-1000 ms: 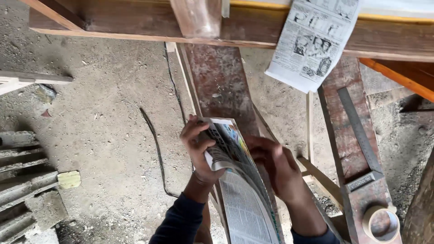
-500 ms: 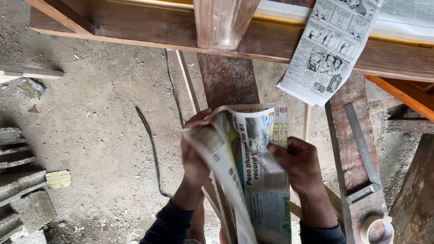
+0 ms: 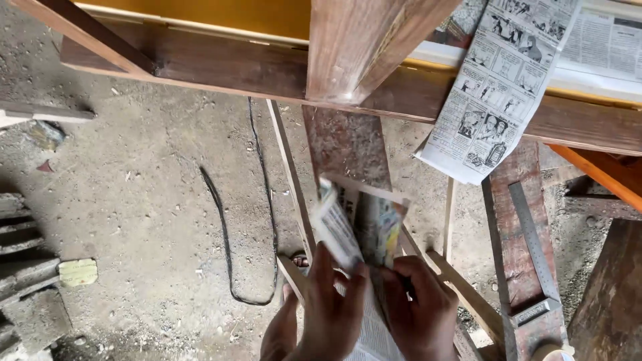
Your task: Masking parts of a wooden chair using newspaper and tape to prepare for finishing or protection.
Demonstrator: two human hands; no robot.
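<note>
Low in the middle of the view, both hands close on a folded newspaper (image 3: 361,230). The left hand (image 3: 331,307) lies over its near face with fingers spread and the thumb tucked toward the fold, a firm grip on the left edge. The right hand (image 3: 421,311) curls its fingers round the right edge, its grip pinching the pages together. The paper stands tilted, its upper end fanned open a little and blurred, its lower end hidden behind the hands.

Behind the paper a reddish wooden plank (image 3: 348,144) runs away across the dusty floor (image 3: 134,167), with thin pale wood strips (image 3: 291,180) on either side of it. A black cable (image 3: 231,241) loops on the floor to the left. To the right a metal square ruler (image 3: 535,247) lies on another reddish board (image 3: 515,220). Across the top runs a dark wooden beam (image 3: 221,70) of the bench, with an upright post (image 3: 361,47) rising toward the camera. A sheet of newspaper with comic strips (image 3: 498,87) hangs over the beam's edge at the upper right. Grey concrete blocks (image 3: 27,281) sit at the far left.
</note>
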